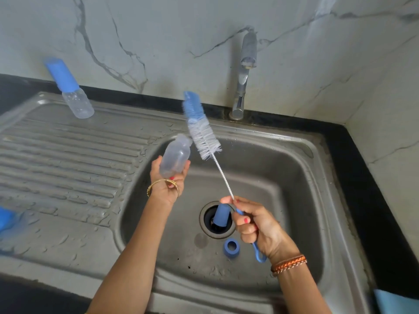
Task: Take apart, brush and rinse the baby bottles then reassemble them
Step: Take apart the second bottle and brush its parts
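My left hand (166, 182) grips a clear, capless baby bottle (175, 155) by its base, over the left side of the steel sink basin (283, 168), neck tilted up to the right. My right hand (256, 225) holds the blue handle of a long bottle brush (203, 132). Its white and blue bristle head is in the air just right of the bottle's mouth, outside it. A blue cap (221, 215) stands in the drain hole. A blue screw ring (231, 247) lies on the basin floor. A second bottle (70, 88) with its blue cap on stands at the drainboard's back left.
A chrome tap (243, 75) rises behind the basin, with no water running. The ribbed drainboard (56, 159) at left is wet. A blurred blue object (5, 219) sits at the left edge, and a light blue thing (395, 302) is at the lower right corner.
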`<state>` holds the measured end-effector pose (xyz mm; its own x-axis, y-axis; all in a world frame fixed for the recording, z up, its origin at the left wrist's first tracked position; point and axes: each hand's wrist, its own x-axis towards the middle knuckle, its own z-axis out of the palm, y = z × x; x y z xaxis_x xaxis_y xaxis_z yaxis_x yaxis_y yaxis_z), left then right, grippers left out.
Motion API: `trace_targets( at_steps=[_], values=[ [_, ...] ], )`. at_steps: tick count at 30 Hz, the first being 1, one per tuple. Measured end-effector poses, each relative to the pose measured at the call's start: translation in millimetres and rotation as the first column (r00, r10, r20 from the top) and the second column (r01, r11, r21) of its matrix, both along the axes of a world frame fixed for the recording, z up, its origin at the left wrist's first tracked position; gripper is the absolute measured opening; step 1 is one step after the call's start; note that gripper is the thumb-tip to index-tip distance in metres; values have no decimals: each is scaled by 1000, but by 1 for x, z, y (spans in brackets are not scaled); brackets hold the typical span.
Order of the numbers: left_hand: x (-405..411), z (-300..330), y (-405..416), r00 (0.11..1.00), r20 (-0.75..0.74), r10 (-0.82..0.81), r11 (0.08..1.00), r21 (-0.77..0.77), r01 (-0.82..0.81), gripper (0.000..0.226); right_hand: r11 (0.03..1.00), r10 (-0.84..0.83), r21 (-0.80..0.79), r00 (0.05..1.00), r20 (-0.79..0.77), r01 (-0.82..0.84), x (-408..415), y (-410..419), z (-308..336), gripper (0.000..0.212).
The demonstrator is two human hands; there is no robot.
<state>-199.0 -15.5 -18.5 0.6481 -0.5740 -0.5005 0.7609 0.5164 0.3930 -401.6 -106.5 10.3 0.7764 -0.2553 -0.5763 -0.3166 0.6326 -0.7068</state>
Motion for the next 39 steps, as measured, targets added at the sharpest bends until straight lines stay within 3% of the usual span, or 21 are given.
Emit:
trace_targets(
  at_steps=[7,11,13,16,18,21,24,27,29,31,35,39],
  values=[
    [-6,4,-2,971,-48,-234,971,48,236,35,973,-38,229,999,31,30,8,11,2,19],
    [-3,1,0,927,-71,-369,921,108,374,38,937,-70,345,996,46,50,10,12,4,25],
    [-3,0,-1,904,-89,-419,897,110,427,39,906,-66,423,993,99,18,11,11,4,5],
    [-5,-2,-3,866,-113,-486,860,111,497,40,853,-88,522,974,208,-34,9,10,0,46],
    [-6,-5,-5,845,-128,-519,834,144,533,41,843,-95,537,969,229,-44,9,9,-2,49],
    [-13,-2,-9,836,-144,-529,817,181,548,42,832,-99,552,967,234,-48,9,6,-3,47],
    [-12,0,-11,922,-105,-372,907,171,385,37,831,-81,552,969,233,-63,10,7,-5,42],
    [-6,-1,-9,994,-26,-105,986,127,108,37,896,-39,444,990,137,-26,12,16,-1,4],
    [-2,-3,-8,999,18,39,996,74,-41,37,940,7,339,996,88,-37,13,21,2,25],
    [-2,-2,-8,993,50,109,991,71,-113,30,964,26,263,998,62,-41,15,27,5,29],
    [-7,5,-10,982,160,105,975,177,-133,12,998,-9,70,1000,-2,9,16,31,3,31],
    [-13,7,-8,943,332,-15,972,225,-64,39,956,-80,-288,993,-83,53,14,28,1,30]
  ],
)
